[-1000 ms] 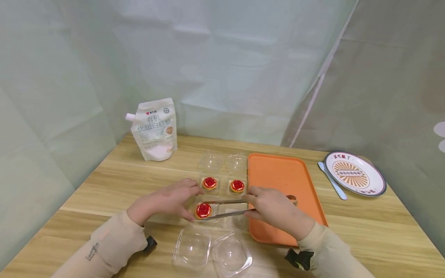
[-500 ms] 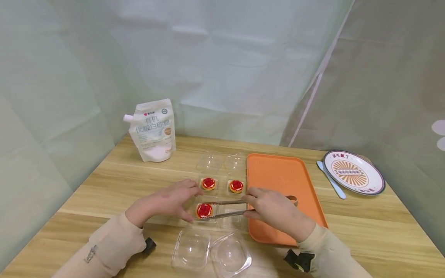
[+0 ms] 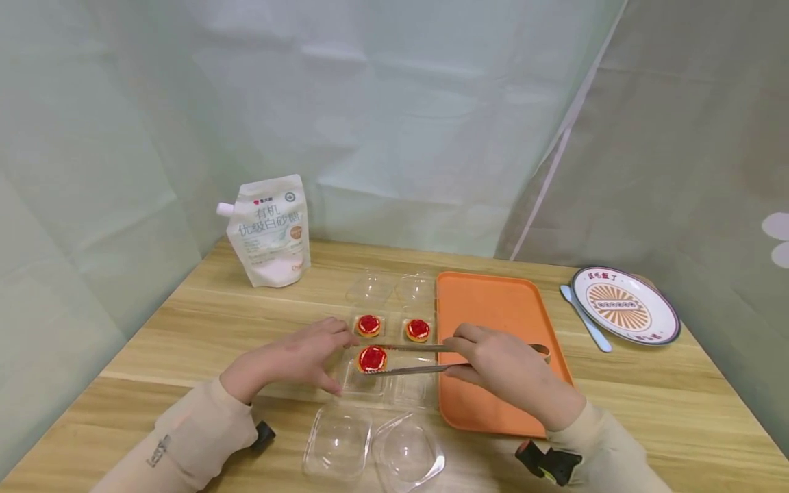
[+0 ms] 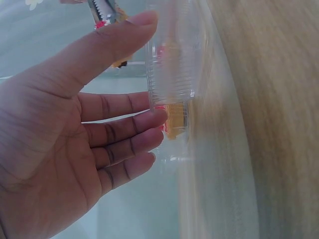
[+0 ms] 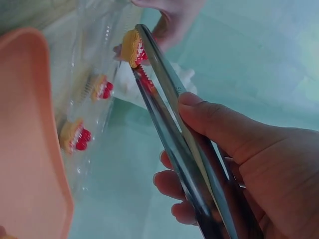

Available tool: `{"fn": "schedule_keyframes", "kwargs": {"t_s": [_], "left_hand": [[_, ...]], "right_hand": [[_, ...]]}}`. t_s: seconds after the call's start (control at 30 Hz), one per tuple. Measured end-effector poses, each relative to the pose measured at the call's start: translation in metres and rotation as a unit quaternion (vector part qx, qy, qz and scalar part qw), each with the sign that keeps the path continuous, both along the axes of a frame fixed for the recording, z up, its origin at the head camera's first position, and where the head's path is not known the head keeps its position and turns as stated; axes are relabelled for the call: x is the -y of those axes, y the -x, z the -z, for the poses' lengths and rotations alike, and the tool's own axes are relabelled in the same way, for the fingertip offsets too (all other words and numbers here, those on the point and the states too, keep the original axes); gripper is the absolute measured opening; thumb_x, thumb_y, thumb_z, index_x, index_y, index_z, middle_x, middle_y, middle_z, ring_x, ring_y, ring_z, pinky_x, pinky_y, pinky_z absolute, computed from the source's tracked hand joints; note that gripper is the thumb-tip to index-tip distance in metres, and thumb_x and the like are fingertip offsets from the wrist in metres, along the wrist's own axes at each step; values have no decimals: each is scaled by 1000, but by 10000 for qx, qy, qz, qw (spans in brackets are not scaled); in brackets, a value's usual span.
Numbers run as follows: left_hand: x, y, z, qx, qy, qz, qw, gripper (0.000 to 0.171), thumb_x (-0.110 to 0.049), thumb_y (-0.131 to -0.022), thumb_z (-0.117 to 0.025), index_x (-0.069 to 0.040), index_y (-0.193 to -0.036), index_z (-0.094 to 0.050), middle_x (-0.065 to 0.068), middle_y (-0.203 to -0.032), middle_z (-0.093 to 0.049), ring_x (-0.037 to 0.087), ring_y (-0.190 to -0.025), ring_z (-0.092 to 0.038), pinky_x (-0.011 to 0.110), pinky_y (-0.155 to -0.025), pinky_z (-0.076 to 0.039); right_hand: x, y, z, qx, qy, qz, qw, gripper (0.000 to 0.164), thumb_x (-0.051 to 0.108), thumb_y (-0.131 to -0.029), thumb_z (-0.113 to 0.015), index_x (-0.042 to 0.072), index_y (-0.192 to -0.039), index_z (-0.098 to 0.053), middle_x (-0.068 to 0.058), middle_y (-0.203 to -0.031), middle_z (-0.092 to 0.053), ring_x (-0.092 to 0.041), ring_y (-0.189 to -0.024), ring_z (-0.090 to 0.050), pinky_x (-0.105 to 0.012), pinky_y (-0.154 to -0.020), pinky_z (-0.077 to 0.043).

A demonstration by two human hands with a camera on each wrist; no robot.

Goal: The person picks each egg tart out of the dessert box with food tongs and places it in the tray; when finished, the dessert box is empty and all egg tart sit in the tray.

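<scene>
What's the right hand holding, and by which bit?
The right hand grips the metal tongs around their middle; the tongs' tips pinch a red-topped tart by its sides.

right hand (image 3: 507,370) grips tongs (image 3: 416,371) | red-topped tart (image 3: 372,359) between tong tips | left hand (image 3: 301,355) at clear container (image 3: 365,385)

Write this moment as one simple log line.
right hand: holds tongs; tongs: grip tart above clear container; left hand: at container's side; two other tarts: behind it
</scene>
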State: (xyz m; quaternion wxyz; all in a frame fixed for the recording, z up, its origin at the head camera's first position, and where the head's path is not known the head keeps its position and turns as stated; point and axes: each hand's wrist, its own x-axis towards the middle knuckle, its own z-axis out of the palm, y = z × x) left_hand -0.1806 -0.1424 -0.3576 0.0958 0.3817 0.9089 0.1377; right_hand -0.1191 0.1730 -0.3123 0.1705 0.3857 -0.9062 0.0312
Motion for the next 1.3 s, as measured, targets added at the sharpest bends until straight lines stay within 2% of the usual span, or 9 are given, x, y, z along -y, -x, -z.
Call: {"fn": "schedule_keyframes", "kwargs": {"t_s": [0.33,0.53,0.7,0.93,1.17,1.3], "left_hand": [[2,-1,0,-49,-1,35,10000,72,-36,-67,-85,-5,-126,-58,3,-116,-58,18,-109,-52,40,-95,-49],[2,-2,2,-111,3,118,9999,73,-36,-67,-85,-3,-127,-57,4,-113,-58,17,-106,-53,37,-92,-50],[2,-2,3,-113,21,149,9998,73,-36,-67,-85,-4,-127,-57,4,-114,-58,18,-107,-53,37,-93,-50],[1,-2,4,-200,14,193,9996,73,-37,-67,-85,-4,-126,-58,2,-113,-58,17,-105,-54,36,-92,-50],[1,-1,3,-171,21,145,9997,72,-38,-67,-85,-5,-126,-58,2,-114,-58,18,-106,-53,37,-93,-50],[1,0,3,-154,37,131,9998,73,-39,-68,-84,-5,-127,-57,3,-115,-58,18,-108,-53,38,-94,-50]], "right_hand": [[-17,-6,-11,-24,58,187,9998,33,30,-80,-75,10,-105,-70,4,-91,-62,-5,-70,-60,-18,-60,-51],[-34,-15,-14,41,242,370,9990,31,27,-77,-78,11,-103,-70,8,-89,-60,3,-64,-52,-14,-55,-46],[-53,-24,-10,133,449,665,9967,30,29,-74,-80,17,-99,-71,13,-88,-58,8,-63,-44,-13,-52,-41],[-80,-34,-3,257,649,1010,9924,29,20,-72,-81,19,-98,-69,15,-88,-58,11,-64,-38,-12,-51,-38],[-99,-40,9,-13,758,1100,9910,34,19,-66,-84,21,-97,-69,18,-82,-53,13,-63,-37,-11,-50,-35],[-107,-42,15,-1,717,1219,9900,34,19,-65,-85,20,-96,-69,19,-79,-50,13,-62,-36,-12,-49,-34]]}}
